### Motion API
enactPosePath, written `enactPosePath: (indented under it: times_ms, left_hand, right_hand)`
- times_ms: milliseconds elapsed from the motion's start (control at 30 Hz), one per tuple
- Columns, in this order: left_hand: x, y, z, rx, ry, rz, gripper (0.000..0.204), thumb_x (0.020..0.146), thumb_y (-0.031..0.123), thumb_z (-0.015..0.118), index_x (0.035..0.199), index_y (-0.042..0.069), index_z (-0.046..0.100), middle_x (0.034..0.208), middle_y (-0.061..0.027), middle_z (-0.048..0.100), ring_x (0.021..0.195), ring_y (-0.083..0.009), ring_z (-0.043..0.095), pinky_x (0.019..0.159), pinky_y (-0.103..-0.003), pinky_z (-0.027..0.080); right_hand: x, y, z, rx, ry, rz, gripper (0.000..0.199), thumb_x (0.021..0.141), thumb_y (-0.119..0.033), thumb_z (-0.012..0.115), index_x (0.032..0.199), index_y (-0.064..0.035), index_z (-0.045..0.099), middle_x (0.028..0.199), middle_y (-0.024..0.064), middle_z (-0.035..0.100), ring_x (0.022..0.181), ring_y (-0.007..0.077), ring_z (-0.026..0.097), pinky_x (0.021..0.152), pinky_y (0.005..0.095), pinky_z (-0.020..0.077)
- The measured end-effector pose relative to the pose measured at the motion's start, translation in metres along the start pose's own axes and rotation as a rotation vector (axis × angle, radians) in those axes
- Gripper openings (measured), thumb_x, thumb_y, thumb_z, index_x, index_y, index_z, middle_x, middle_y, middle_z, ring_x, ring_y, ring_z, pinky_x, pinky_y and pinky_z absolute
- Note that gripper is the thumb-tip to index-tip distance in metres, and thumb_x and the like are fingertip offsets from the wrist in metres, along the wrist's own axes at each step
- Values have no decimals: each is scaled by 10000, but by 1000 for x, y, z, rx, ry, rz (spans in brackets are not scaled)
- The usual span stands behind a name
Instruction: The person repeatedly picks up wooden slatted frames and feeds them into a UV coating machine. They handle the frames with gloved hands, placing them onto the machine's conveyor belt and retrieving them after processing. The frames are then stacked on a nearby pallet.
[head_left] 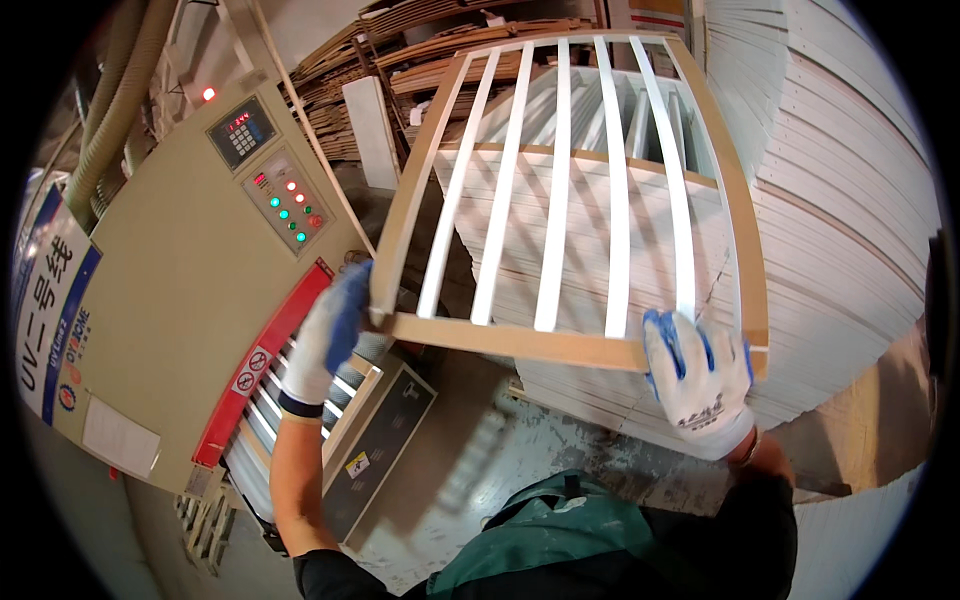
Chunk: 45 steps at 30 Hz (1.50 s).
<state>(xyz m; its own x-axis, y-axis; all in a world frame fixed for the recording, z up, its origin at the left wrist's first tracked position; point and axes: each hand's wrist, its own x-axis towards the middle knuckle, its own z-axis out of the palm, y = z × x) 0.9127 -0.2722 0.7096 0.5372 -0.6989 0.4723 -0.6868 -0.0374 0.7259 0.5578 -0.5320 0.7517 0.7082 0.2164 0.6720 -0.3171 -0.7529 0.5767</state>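
Observation:
A slatted frame (555, 200) with white slats and brown edge rails is held up in front of me, above the stacks. My left hand (332, 325), in a white glove with blue coating, is closed at its near left corner. Its fingers are partly hidden by the hand itself. On the near rail, close to the right corner, my gloved right hand (700, 382) has its fingers wrapped over the edge. The thumb side of the right hand lies out of sight.
To the left stands a beige machine (170, 310) with a control panel (283, 203) and a red guard strip (265, 360). White slats show in its outlet, by a dark-sided conveyor (385, 450). Tall stacks of white panels (830, 190) rise on the right. Brown sheets (470, 75) are piled behind.

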Motion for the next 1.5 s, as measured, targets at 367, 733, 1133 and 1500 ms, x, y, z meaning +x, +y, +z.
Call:
enactPosePath:
  times_ms: [367,733,1133,1500]
  left_hand:
    - [-117,-19,109,-449,481,-606,140,918,153,717,917,50,623,719,53,558,578,-26,469,497,-213,375]
    - [-292,113,151,-232,1025,-933,172,908,172,719,915,32,619,660,37,535,548,-46,479,482,-239,375]
    - [-334,275,242,78,1214,-1422,242,855,213,739,862,-8,641,647,-50,597,554,-119,560,521,-315,453]
    - [-343,268,269,184,1180,-1489,242,853,216,736,863,-7,645,651,-53,603,549,-133,556,524,-323,447]
  right_hand:
    - [-46,-40,25,318,-175,-29,284,798,-115,655,1073,-90,719,1207,101,636,878,292,561,736,414,480]
    - [-44,-26,30,847,-291,-408,420,715,-131,736,1130,-94,685,1258,67,612,993,308,530,875,435,463]
    - [-73,-23,96,1125,-383,-965,530,721,-337,789,1191,-149,628,1268,69,560,1004,295,534,892,423,475]
    - [-95,-30,126,1129,-449,-1033,545,728,-373,795,1202,-166,625,1285,50,552,1040,299,525,925,422,468]
